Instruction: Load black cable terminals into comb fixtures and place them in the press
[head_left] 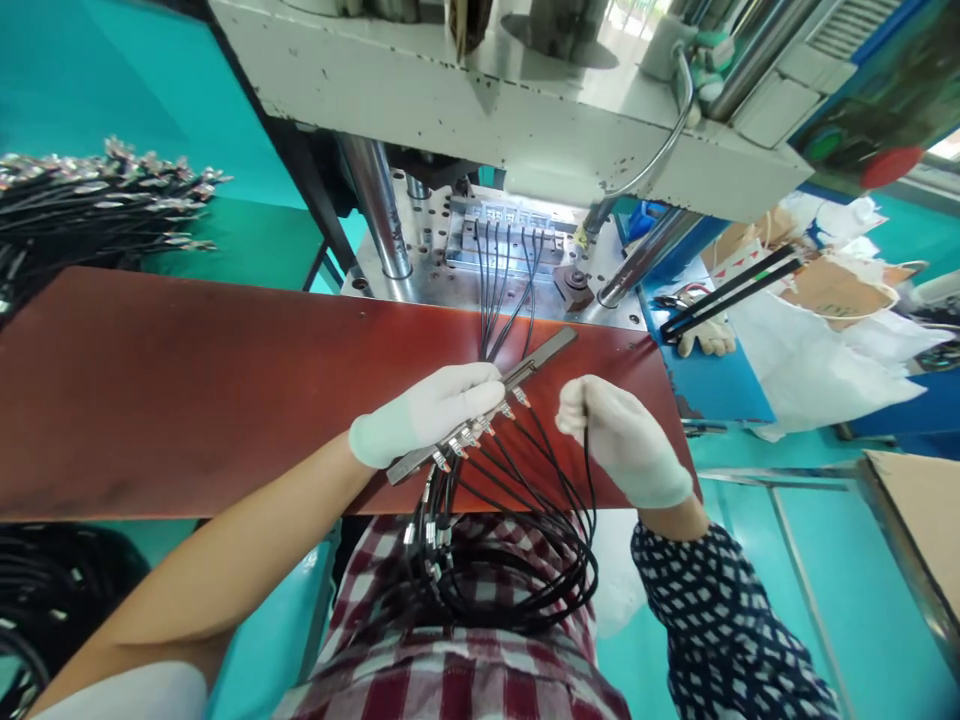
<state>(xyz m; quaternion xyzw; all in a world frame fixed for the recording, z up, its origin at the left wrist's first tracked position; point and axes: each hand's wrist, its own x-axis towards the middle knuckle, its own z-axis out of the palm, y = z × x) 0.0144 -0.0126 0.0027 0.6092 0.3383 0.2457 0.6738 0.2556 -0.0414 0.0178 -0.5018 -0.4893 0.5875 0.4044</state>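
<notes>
My left hand point(442, 405), in a white glove, is closed around a long grey metal bar point(551, 348) held at a slant above the brown board. Several silver cable ends point(465, 435) sit in a row along the bar's near edge. From them, black cables point(525, 590) hang down into a coil on my lap. To the right of the bar, my gloved right hand point(622, 435) pinches the end of one black cable point(587, 465); that cable's tip is hidden by the fingers. Farther back, several more cables point(495, 290) run into a metal fixture point(510, 235) under the press.
The press point(480, 110) stands over the far side of the board point(187, 400), its steel posts rising left and right. A cable bundle point(97, 205) lies at the far left. At right are a glove point(709, 335), black bars point(731, 290) and white bags point(832, 340).
</notes>
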